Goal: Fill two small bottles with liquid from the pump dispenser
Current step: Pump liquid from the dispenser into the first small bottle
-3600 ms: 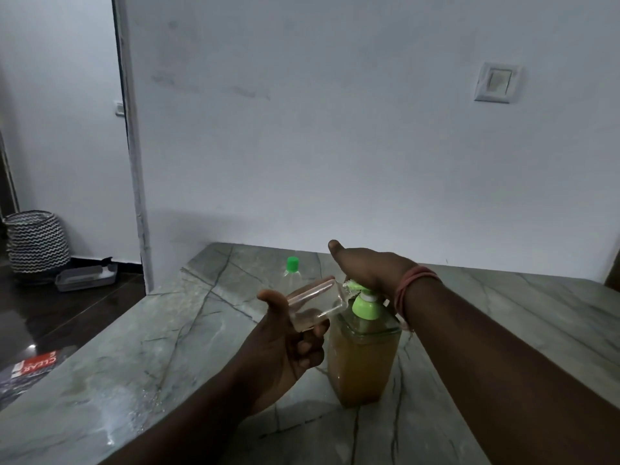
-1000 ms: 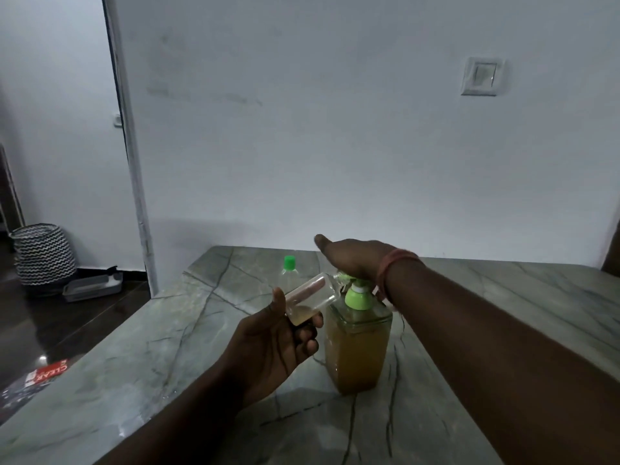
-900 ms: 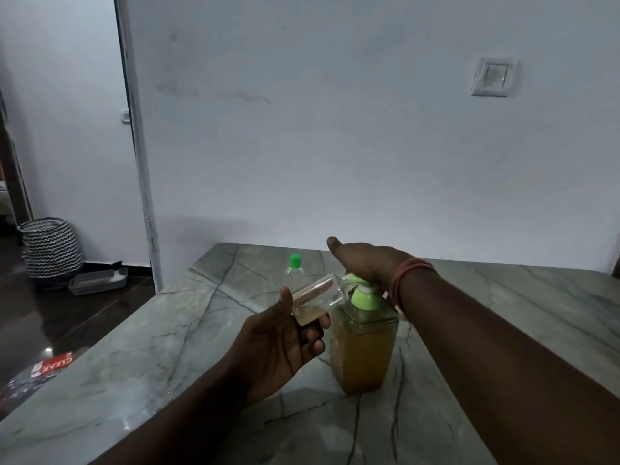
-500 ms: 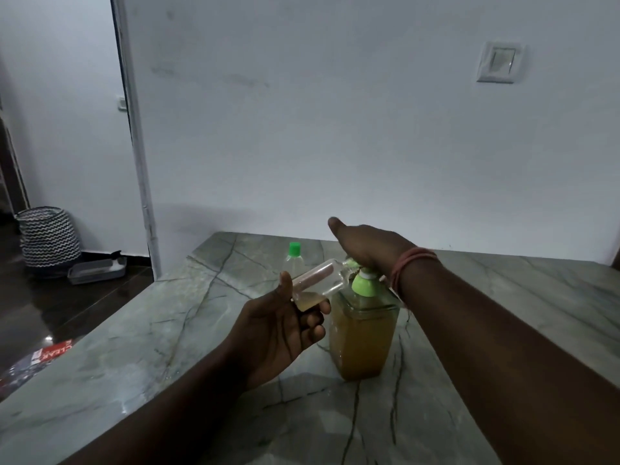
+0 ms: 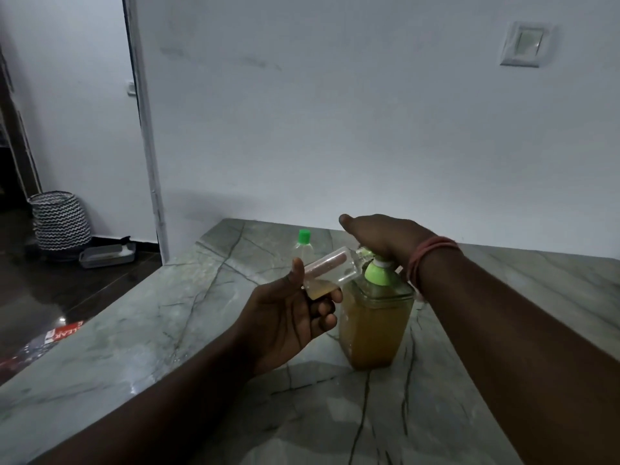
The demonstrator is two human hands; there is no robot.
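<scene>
Pump dispenser (image 5: 375, 323) stands right of frame centre on the grey marble table (image 5: 167, 330), square clear body full of amber liquid, green collar at the neck; right hand (image 5: 379, 236) lies flat over the pump head, fingers straight, pink bands (image 5: 426, 260) on the wrist; left hand (image 5: 288, 317) curls round a small clear bottle (image 5: 330, 273), thumb up on its near side, the bottle tilted with its mouth at the green spout; a little amber liquid pooled in its lower end; the hand hides the bottle's base; a second small bottle with green cap (image 5: 303, 245) stands behind on the table, upper centre, apart from both hands, partly hidden by the held bottle; white wall behind with a wall switch (image 5: 525, 43) in the upper right of the frame; doorway edge at upper left; zigzag-patterned basket (image 5: 60, 221) on the dark floor at the left, a grey tray (image 5: 107, 255) just beside it; red packet (image 5: 63, 332) on the floor at the lower left, white letters reading "CLEAR" upside down; no other writing legible.
</scene>
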